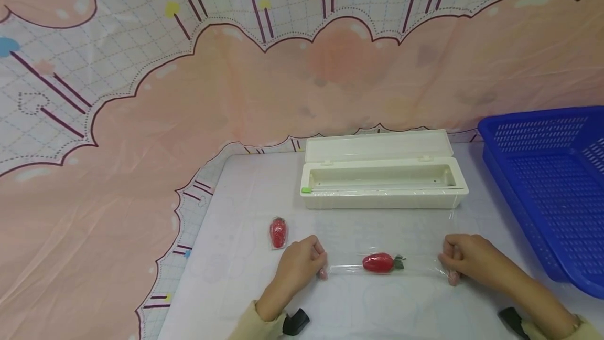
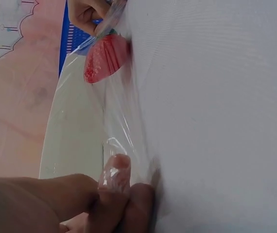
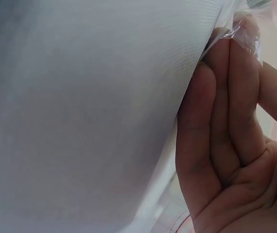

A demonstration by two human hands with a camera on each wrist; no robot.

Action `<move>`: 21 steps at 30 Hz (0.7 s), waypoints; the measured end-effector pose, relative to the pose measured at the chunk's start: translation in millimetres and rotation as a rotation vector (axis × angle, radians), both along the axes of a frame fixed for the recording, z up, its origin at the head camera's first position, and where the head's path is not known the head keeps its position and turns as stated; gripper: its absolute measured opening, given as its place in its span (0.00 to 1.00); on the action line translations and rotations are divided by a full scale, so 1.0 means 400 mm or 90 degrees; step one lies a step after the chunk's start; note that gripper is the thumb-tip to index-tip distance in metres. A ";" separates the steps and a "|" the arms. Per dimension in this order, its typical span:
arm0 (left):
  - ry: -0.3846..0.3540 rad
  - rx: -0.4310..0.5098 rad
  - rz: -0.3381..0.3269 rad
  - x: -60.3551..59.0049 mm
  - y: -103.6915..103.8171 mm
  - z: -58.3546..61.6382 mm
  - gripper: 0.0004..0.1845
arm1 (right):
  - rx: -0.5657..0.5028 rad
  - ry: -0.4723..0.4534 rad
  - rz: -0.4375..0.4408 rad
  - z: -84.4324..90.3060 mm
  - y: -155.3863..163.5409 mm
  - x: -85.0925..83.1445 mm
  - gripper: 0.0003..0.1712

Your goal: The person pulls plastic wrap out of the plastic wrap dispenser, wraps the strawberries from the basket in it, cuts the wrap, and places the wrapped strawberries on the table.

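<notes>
Below, both hands' fingers pinching cling film (image 1: 387,235) over strawberry (image 1: 378,262); dispenser box (image 1: 383,182) open; blue basket (image 1: 542,172)

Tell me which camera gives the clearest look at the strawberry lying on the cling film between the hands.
The head view: the strawberry shows whole, lying on the cling film between the left hand and right hand. The left wrist view shows it blurred behind the film. The right wrist view misses it.

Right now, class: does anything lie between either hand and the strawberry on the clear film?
Nothing visible does. The strawberry lies on the clear film between the left hand and the right hand. Each hand pinches one end of the film; only film and bare table separate them from the strawberry.
</notes>
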State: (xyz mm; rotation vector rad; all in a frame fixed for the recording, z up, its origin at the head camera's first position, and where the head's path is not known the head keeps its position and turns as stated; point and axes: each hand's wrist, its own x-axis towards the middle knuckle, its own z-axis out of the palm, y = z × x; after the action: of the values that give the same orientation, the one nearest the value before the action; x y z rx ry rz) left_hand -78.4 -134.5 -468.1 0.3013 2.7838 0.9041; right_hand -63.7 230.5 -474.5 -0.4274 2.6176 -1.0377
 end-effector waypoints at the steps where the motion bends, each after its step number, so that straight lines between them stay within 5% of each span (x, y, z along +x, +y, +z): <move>1: 0.000 -0.007 0.004 0.000 0.002 0.000 0.06 | 0.001 0.003 0.000 -0.001 -0.001 -0.001 0.11; 15: 0.006 -0.057 0.026 0.001 0.015 0.010 0.06 | -0.002 -0.002 -0.011 0.000 -0.007 -0.003 0.12; 21: 0.026 -0.056 0.045 0.000 0.012 0.004 0.07 | 0.047 0.008 -0.040 0.003 -0.014 0.001 0.12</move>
State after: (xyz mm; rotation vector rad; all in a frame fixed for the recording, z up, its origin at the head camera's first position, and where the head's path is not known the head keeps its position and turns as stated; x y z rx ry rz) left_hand -78.6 -129.6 -466.6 0.2106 2.8779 0.7961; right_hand -63.4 224.9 -473.2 -0.3382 2.6861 -0.9567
